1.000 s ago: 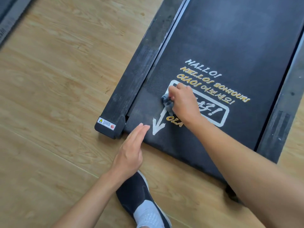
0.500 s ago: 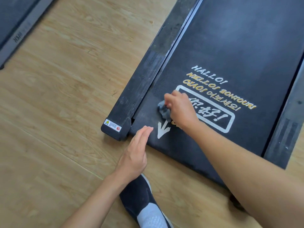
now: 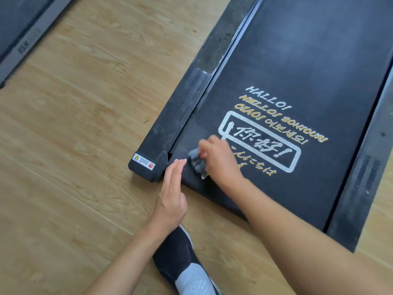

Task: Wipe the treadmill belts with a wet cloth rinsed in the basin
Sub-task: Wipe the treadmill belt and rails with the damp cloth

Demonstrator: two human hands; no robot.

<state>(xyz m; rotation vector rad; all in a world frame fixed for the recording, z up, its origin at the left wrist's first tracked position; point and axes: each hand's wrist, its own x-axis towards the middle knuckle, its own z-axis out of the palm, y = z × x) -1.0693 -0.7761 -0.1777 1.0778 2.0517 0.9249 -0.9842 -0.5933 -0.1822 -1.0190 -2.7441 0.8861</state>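
- Wooden plank floor (image 3: 85, 124) in a pale grain fills the left and near parts of the scene.
- Black treadmill belt (image 3: 308, 60) runs from the near middle up to the far right, and its near edge lies on the floor.
- Dusty black side rail (image 3: 180, 107) borders the belt on its left; a second rail (image 3: 365, 177) borders it on the right.
- Another treadmill (image 3: 19, 39), grey-edged, shows at the far left corner, well apart from the first.
- White and gold greetings (image 3: 265, 135) are printed on the belt, some inside a white frame.
- Black shoe (image 3: 176, 256) with a white sock rests on the floor near the bottom edge.
- Right hand (image 3: 219, 160) is clenched round the cloth and presses it onto the belt's near left corner, just left of the white frame.
- Left hand (image 3: 172, 194) is released, fingers straight and together, tips at the belt's near left edge; whether they touch it is unclear.
- Grey cloth (image 3: 196, 161), crumpled, lies on the belt between the two hands.
- White warning sticker (image 3: 143, 161) sits on the left rail's near end.
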